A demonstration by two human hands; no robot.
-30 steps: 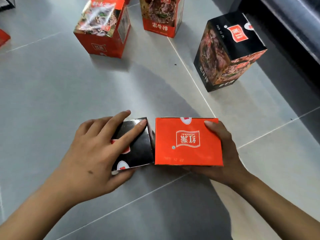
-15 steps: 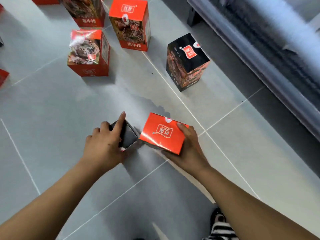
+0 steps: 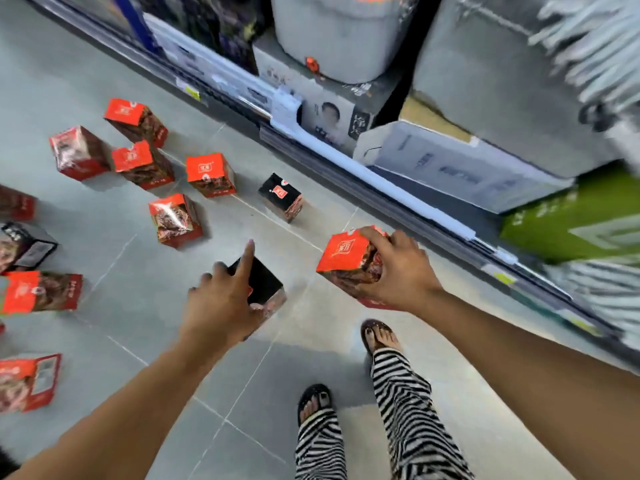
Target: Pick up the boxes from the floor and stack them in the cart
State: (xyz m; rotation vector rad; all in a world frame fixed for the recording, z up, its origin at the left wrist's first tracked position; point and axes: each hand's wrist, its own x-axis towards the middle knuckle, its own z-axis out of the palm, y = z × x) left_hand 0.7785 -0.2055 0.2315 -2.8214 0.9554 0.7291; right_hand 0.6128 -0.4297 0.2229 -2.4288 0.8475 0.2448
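- Left hand (image 3: 221,306) grips a black box (image 3: 265,284) from above. Its fingers (image 3: 246,261) spread over the top, index stretched along the far edge and thumb on the near side.
- Right hand (image 3: 398,275) grips a red box (image 3: 343,252), fingers curled over the top edge and down the printed side.
- Both held boxes are up off the grey tiled floor (image 3: 138,306) and apart from each other, the black one to the left.
- On the floor, a second black carton (image 3: 281,195) stands upright near the shelf base. Red cartons (image 3: 210,174) are scattered further left, some upright and some on their sides.
- Store shelf (image 3: 381,178) runs along the right; its contents are blurred.
- Below the arms are sandals (image 3: 377,336) and striped trousers (image 3: 405,410).
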